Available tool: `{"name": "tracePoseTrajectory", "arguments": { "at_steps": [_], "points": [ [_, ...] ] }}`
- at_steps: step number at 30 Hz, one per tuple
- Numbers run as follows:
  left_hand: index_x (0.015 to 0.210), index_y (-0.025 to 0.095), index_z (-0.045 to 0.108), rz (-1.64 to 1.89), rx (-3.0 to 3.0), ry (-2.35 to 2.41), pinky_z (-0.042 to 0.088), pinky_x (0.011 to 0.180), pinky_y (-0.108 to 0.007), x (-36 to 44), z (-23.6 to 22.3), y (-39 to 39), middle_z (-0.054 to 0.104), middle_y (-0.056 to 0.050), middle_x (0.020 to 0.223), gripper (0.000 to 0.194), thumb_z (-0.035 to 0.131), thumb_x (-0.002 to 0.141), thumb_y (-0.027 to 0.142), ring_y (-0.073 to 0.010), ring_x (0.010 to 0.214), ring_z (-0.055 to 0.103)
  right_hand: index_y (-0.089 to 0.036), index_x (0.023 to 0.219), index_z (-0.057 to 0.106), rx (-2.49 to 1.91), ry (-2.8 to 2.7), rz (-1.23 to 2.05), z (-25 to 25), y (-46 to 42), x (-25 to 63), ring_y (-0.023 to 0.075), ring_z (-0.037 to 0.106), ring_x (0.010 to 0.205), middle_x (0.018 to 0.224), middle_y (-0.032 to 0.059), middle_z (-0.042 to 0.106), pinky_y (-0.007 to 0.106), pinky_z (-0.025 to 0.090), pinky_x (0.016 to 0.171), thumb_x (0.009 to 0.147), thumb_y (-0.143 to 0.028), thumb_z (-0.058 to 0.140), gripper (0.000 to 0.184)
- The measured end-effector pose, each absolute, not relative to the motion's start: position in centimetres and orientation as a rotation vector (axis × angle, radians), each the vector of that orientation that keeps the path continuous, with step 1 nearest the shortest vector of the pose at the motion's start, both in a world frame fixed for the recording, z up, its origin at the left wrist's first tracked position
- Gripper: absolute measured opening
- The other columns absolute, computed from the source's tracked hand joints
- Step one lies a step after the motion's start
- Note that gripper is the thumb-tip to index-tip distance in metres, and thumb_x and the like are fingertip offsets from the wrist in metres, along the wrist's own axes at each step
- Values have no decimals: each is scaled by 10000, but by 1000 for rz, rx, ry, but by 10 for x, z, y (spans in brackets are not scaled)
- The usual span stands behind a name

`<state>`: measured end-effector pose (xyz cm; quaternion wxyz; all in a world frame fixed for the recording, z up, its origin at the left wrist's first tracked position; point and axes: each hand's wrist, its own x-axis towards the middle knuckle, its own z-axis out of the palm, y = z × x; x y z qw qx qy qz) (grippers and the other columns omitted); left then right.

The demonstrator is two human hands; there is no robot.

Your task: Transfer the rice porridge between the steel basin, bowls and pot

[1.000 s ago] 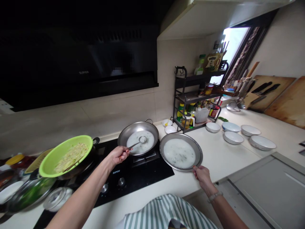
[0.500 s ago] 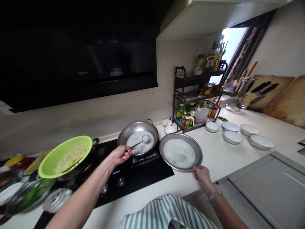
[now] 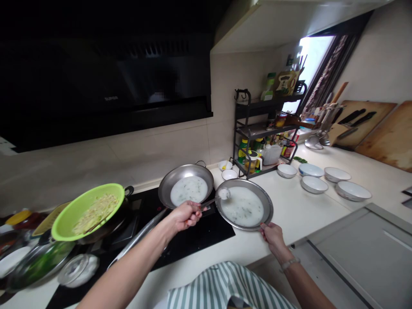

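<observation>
My left hand (image 3: 186,215) is closed round the handle of a ladle (image 3: 223,194), whose bowl holds whitish liquid over the left rim of a metal basin (image 3: 269,201). Gripping that basin's near right rim is my right hand (image 3: 272,235), fingers closed. White liquid with dark green bits fills the basin's bottom. To the left, a steel wok (image 3: 167,182) with similar white liquid stands on the black stove (image 3: 206,238); its long handle runs toward me, partly behind my left forearm.
A green colander (image 3: 58,227) of pale shredded food rests over a dark pan on the left. Beside it are a glass jar (image 3: 79,270) and a glass lid (image 3: 40,266). Several bowls (image 3: 314,185) stand at right, near a black spice rack (image 3: 254,128); two small bowls (image 3: 229,175) sit behind the basin.
My left hand has carried the ladle rightward, from inside the wok to the basin's left rim. My right hand has stayed on the basin rim.
</observation>
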<state>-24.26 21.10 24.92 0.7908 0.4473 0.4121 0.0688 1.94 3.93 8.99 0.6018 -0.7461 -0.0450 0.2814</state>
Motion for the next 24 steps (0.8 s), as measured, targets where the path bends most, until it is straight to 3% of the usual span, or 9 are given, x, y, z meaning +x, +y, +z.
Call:
{"name": "tracePoseTrajectory", "arguments": {
  "at_steps": [4, 8, 11, 13, 18, 24],
  "points": [
    [813, 166, 521, 132, 1354, 1019, 141, 390, -205, -219, 212, 188, 415, 55, 502, 142, 404, 824, 87, -52, 350, 232, -233, 529, 385, -1728, -98, 652, 90, 39, 19, 86, 373, 326, 362, -38, 467, 208, 260, 339, 617, -197, 602, 238],
    [673, 176, 503, 314, 2004, 887, 248, 512, -254, -217, 179, 179, 428, 18, 549, 169, 511, 729, 16, -92, 481, 356, -234, 535, 382, -1726, -90, 650, 90, 39, 19, 88, 377, 330, 358, -44, 458, 209, 266, 346, 620, -184, 599, 238],
    [787, 172, 561, 385, 2142, 790, 248, 552, -281, -224, 167, 179, 410, 23, 555, 219, 549, 677, -18, -116, 504, 371, -233, 537, 385, -1727, -90, 650, 90, 40, 20, 90, 378, 329, 359, -44, 458, 211, 264, 347, 620, -181, 602, 239],
    [817, 171, 576, 419, 2073, 755, 252, 552, -280, -227, 167, 180, 412, 24, 551, 236, 563, 671, -14, -119, 504, 372, -233, 535, 385, -1729, -94, 654, 90, 40, 20, 90, 376, 326, 357, -43, 458, 212, 261, 344, 621, -181, 600, 238],
    [798, 159, 554, 308, 1408, 839, 192, 420, -215, -227, 187, 187, 427, 41, 530, 68, 511, 772, 114, -60, 409, 271, -237, 533, 376, -1731, -107, 662, 91, 39, 20, 91, 370, 319, 348, -44, 450, 211, 255, 339, 632, -182, 594, 245],
    [913, 109, 557, 371, 940, 778, 69, 349, -145, -255, 228, 221, 393, 82, 528, 203, 562, 713, 78, -2, 360, 206, -237, 525, 382, -1736, -106, 665, 90, 40, 20, 92, 367, 319, 353, -42, 455, 216, 258, 341, 632, -178, 592, 243]
  ]
}}
